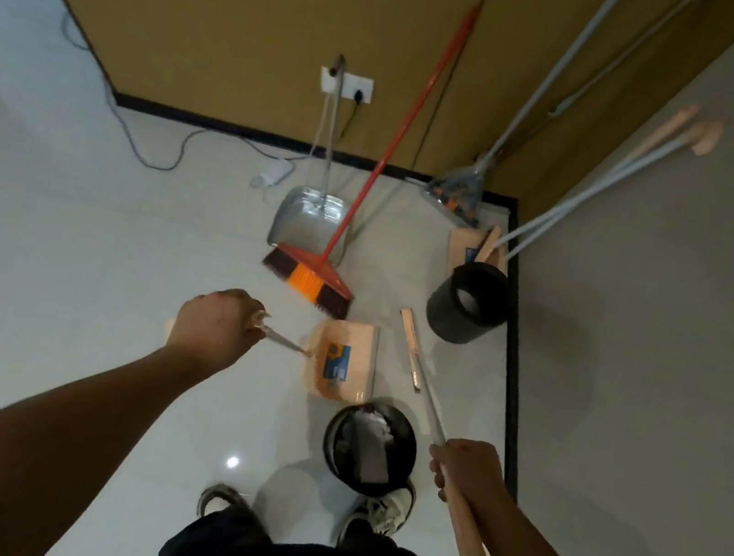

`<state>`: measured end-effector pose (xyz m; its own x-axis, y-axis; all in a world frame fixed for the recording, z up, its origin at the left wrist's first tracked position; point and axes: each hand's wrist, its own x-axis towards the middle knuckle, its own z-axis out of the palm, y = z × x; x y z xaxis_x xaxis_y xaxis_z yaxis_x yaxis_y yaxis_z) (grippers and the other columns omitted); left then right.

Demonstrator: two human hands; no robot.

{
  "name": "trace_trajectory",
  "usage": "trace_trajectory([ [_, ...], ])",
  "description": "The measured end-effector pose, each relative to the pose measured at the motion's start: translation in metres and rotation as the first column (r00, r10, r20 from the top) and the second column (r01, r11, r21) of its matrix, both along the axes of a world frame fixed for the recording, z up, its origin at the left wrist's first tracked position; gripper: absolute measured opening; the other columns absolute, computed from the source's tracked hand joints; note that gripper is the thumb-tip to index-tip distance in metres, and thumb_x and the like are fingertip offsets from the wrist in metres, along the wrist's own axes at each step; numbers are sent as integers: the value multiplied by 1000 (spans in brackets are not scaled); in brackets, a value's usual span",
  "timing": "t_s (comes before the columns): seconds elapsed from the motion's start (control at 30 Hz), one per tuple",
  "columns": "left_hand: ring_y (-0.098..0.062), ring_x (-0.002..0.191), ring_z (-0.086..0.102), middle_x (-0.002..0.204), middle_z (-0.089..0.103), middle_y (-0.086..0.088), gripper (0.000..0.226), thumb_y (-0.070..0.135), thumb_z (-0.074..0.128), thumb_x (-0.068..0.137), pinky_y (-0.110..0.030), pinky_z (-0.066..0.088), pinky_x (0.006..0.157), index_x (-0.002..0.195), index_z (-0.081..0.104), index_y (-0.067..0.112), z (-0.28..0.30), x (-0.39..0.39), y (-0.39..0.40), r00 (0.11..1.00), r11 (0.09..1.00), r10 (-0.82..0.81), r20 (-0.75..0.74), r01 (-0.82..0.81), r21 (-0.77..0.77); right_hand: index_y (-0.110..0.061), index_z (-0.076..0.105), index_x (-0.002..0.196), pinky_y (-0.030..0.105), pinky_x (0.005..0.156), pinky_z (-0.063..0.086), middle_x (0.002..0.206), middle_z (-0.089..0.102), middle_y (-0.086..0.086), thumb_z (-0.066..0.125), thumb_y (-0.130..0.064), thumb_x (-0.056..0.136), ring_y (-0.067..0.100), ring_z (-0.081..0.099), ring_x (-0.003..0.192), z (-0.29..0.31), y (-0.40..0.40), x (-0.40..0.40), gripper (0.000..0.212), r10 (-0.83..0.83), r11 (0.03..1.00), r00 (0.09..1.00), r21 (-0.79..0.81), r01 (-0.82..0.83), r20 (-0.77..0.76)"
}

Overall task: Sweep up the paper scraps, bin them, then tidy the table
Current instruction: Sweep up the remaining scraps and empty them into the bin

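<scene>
Both arms reach forward — left hand point(215, 326) fisted round the peach dustpan point(342, 360) handle, right hand point(466, 471) gripping the broom handle point(466, 534) beside the black bin point(369, 446).

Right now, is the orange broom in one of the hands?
No, the orange broom leans against the wall untouched, while the left hand grips the peach dustpan's handle and the right hand grips another broom.

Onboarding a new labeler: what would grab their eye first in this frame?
Probably the red broom, its orange-and-dark bristles on the floor mid-frame and its handle leaning against the brown wall, with a metal dustpan just behind it. Nearer, the left hand grips the handle of a peach dustpan, and the right hand holds a broom handle. A black bin holding white scraps stands by the person's feet.
</scene>
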<state>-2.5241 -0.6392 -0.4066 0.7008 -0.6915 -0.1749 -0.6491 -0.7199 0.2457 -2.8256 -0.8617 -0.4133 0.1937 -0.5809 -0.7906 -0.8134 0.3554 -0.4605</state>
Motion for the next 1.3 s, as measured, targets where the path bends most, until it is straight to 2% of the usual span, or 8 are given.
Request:
trace_trajectory([
  [0.13, -15, 77, 61, 87, 65, 13, 14, 41, 71, 80, -24, 40, 57, 92, 71, 35, 1, 10, 128, 965, 966, 257, -48, -259, -28, 4, 64, 63, 23, 39, 42, 52, 57, 16, 70, 2, 80, 20, 50, 37, 5, 69, 72, 18, 137, 990, 990, 22, -137, -15],
  [0.3, -10, 76, 58, 86, 63, 16, 14, 47, 67, 81, -24, 42, 58, 90, 70, 37, 5, -13, 289, 807, 807, 581, -105, -588, -60, 8, 65, 63, 21, 34, 41, 44, 58, 13, 66, 6, 80, 20, 50, 30, 7, 180, 161, 18, 444, 896, 894, 41, -443, -52],
  [0.47, -10, 68, 51, 74, 60, 16, 11, 50, 65, 79, -24, 31, 52, 81, 67, 39, 12, -60, 422, 498, 499, 862, -89, -867, -21, 10, 67, 74, 21, 37, 42, 53, 62, 16, 70, 3, 82, 20, 50, 35, 9, 293, 229, 11, 695, 718, 717, 80, -691, -52],
  [0.6, -13, 66, 52, 69, 58, 13, 14, 48, 61, 79, -24, 31, 51, 78, 66, 36, 17, -110, 500, 221, 220, 974, -54, -975, -15, 6, 64, 67, 21, 36, 40, 49, 58, 16, 71, 4, 81, 19, 47, 32, 12, 376, 276, 16, 857, 514, 514, 104, -851, -35],
  [0.8, -19, 67, 58, 67, 61, 9, 13, 46, 61, 78, -25, 35, 53, 78, 67, 35, 17, -173, 589, -225, -224, 974, -24, -974, 19, 6, 61, 70, 22, 37, 39, 56, 59, 19, 70, 3, 83, 21, 47, 36, -6, 516, 345, 16, 979, 205, 204, 123, -971, -20],
  [1.0, -20, 65, 57, 63, 59, 8, 23, 48, 58, 82, -27, 45, 56, 71, 64, 29, 7, -181, 666, -588, -588, 809, 1, -808, 35, 11, 62, 64, 25, 38, 39, 58, 61, 22, 70, 4, 81, 23, 48, 38, -32, 665, 414, 20, 999, -37, -36, 186, -982, 8],
  [1.13, -16, 65, 56, 64, 60, 9, 25, 50, 57, 84, -30, 50, 60, 76, 66, 29, 18, -173, 707, -734, -734, 679, 24, -678, 43, 15, 65, 73, 20, 32, 38, 51, 60, 17, 72, 2, 84, 21, 48, 31, -32, 753, 468, 18, 995, -98, -99, 270, -958, 11],
  [1.3, -17, 65, 54, 64, 57, 9, 25, 50, 58, 86, -28, 40, 56, 74, 63, 28, 36, -150, 782, -827, -830, 557, 74, -557, 28, 14, 63, 77, 19, 32, 39, 49, 61, 18, 72, 5, 82, 19, 48, 27, -38, 858, 523, 14, 989, -144, -148, 275, -951, 7],
])
